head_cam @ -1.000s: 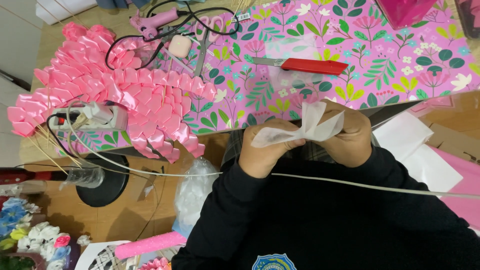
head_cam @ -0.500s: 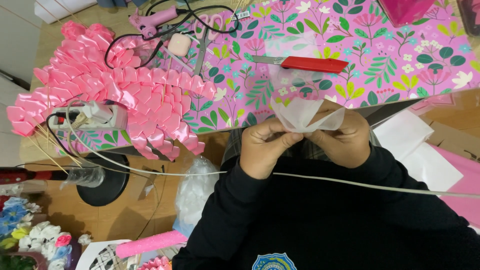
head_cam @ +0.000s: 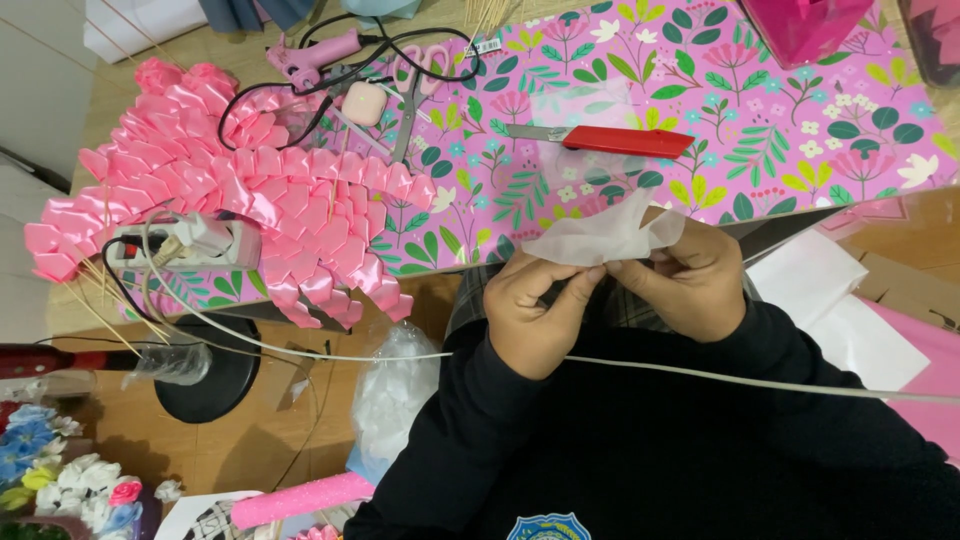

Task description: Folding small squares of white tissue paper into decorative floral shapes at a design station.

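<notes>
White ribbon (head_cam: 608, 238) is pinched by the left hand (head_cam: 538, 305) and right hand (head_cam: 690, 278), just below the red knife (head_cam: 610, 140).

White ribbon piece (head_cam: 605, 238) — thin, translucent, creased into a loose fold; held above the lap at the near edge of the floral board, its free end flaring up and right.

At the top edge of your surface (head_cam: 820, 150) lies a small white rectangular label (head_cam: 487, 45) with dark print, stuck to the flowered pink wrapping sheet (head_cam: 640, 90). You have no screens or signs.
</notes>
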